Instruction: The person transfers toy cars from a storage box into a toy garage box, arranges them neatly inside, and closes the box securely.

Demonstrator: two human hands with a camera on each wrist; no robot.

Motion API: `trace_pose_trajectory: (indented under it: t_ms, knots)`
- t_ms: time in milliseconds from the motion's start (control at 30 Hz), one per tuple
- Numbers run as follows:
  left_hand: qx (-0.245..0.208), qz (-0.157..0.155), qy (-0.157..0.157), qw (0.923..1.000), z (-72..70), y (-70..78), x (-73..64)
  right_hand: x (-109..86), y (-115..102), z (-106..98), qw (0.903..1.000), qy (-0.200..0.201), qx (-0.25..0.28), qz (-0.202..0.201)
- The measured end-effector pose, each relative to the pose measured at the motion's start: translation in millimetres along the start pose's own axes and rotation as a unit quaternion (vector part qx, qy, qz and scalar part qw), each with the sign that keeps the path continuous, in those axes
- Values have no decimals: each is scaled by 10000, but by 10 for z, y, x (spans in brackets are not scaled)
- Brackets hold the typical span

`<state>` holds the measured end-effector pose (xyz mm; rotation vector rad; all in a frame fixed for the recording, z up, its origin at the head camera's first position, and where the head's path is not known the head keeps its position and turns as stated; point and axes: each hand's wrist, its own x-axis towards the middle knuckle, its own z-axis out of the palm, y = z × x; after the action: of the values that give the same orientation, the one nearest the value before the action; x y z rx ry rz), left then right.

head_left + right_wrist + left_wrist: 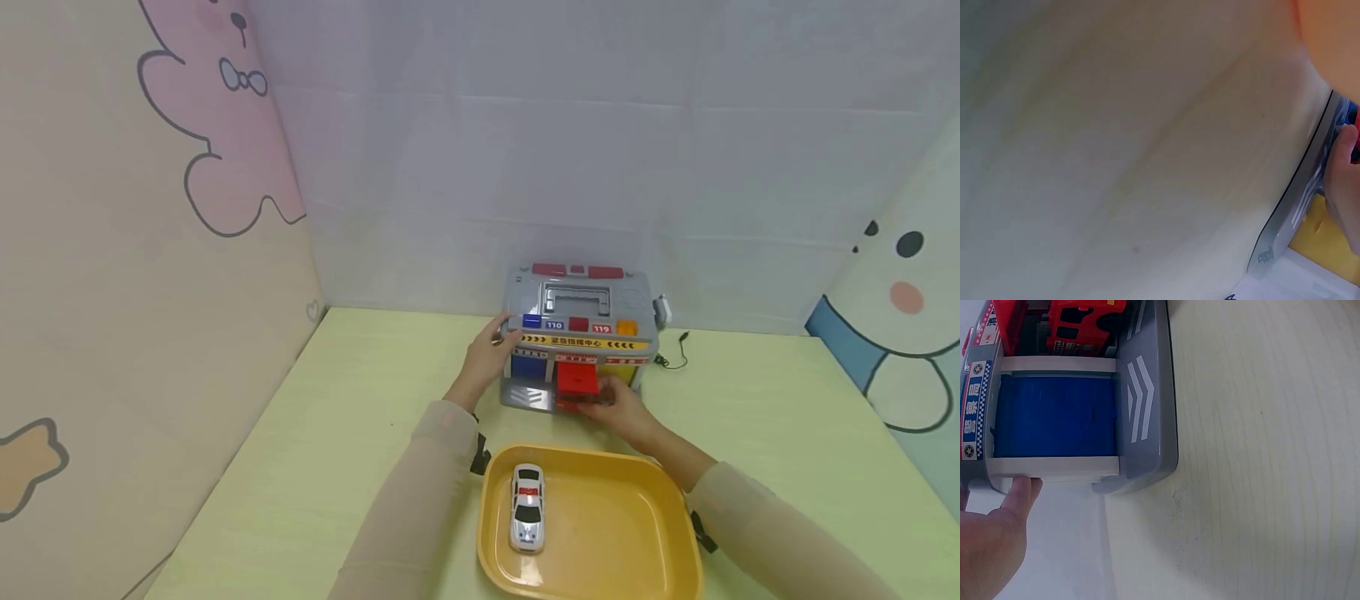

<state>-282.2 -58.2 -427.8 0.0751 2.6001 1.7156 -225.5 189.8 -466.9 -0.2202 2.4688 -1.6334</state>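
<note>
A grey toy garage (525, 296) with handle and coloured buttons stands against the back wall. My left hand (487, 357) holds its left front corner, with fingertips by the white post in the left wrist view. The blue door (1054, 417) on that side is down. In the middle bay a red door (577, 377) is raised over a red toy fire truck (1082, 328), partly out on the grey ramp (1144, 406). My right hand (626, 412) pinches the truck from the right, the thumb on its front in the right wrist view. The yellow door (1322, 234) is partly covered.
A yellow tray (600, 517) lies in front of the garage, between my forearms. Inside it, at the left, is a white toy police car (528, 510). A black cable (678, 354) lies right of the garage. Printed cloth walls (480, 158) border the table.
</note>
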Motion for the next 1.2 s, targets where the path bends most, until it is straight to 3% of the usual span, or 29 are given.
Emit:
trace_pose_trajectory:
  t_ms: [400,700,1033,1200]
  knots:
    - [-25,-51,-32,10000,8,9,-7,-1,41,-13,9972,-21,733,-121]
    - [35,-43,-22,10000,-4,46,-44,-1,33,-43,9985,-89,520,-160]
    - [19,-4,-26,10000,-7,36,-36,20,68,-86,9912,-1073,775,23]
    - [38,12,-19,10000,-7,38,-32,16,67,-118,9888,-1287,755,-26]
